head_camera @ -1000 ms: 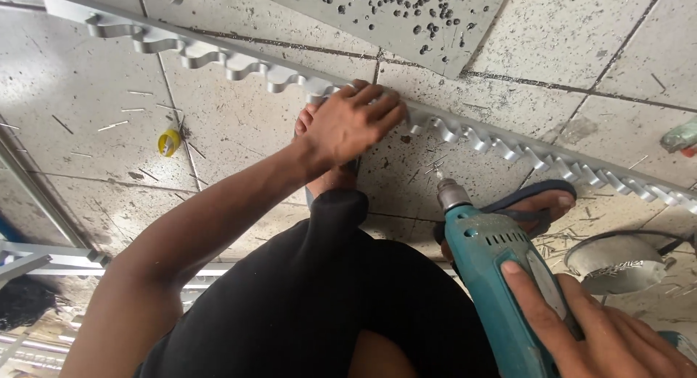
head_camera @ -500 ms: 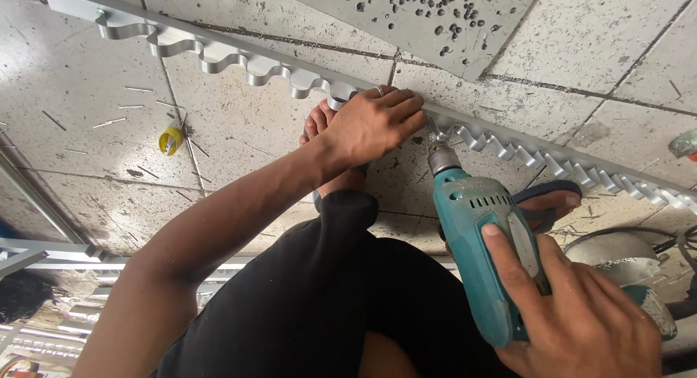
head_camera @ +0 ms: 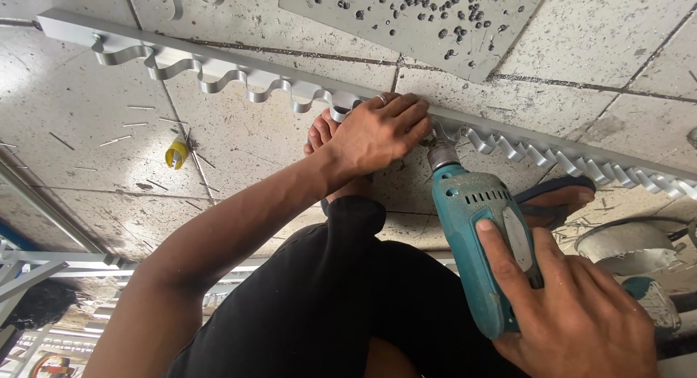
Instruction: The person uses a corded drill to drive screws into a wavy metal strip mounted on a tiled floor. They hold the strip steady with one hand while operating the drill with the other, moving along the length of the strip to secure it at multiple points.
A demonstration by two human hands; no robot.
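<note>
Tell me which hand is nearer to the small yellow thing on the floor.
Left. The left hand presses on the wavy metal strip, to the right of the yellow thing. The right hand grips the teal drill, farther off at lower right.

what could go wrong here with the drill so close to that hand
1. The left hand presses the wavy strip right beside the drill tip, so a slip could hit the fingers.
2. A bare foot sits just under that hand, close enough to be caught too.
3. The right hand alone steers the drill, so a snag might twist it.
</note>
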